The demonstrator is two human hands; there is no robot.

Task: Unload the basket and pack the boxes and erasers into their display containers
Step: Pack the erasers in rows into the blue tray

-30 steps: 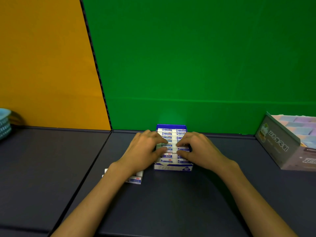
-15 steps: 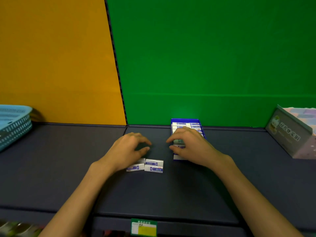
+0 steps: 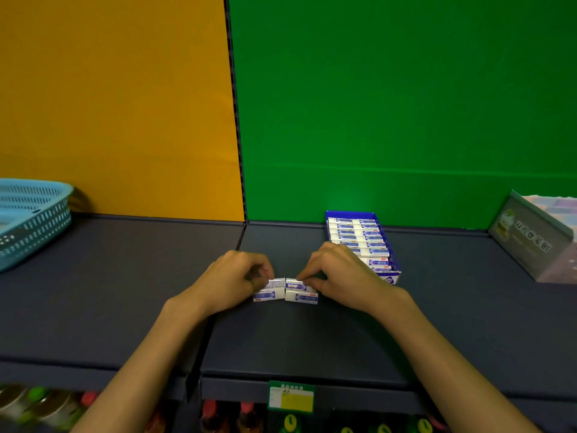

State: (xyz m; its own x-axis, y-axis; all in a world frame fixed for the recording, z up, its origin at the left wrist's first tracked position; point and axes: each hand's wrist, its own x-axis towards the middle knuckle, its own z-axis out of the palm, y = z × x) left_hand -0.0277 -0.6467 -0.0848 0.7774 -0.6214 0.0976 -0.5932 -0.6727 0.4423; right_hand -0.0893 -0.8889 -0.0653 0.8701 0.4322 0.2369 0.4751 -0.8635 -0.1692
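Several loose white-and-blue erasers [image 3: 285, 291] lie in a small cluster on the dark shelf in front of me. My left hand [image 3: 232, 281] pinches the left top eraser [image 3: 274, 283] of the cluster. My right hand [image 3: 340, 275] pinches the right top eraser [image 3: 295, 284]. Behind my right hand stands the blue display box [image 3: 394, 264], packed with two rows of erasers. The light blue basket [image 3: 31, 220] sits at the far left of the shelf; its inside is hidden from here.
A grey-green display carton [image 3: 537, 245] with pastel items stands at the far right. A seam [image 3: 240, 235] splits the shelf into two boards. A green-and-yellow price tag [image 3: 292, 398] hangs on the front edge, with bottles on the shelf below.
Both hands left the blue display box and came down to the loose erasers to its left, each now pinching one. The view shifted left, bringing the basket into sight.
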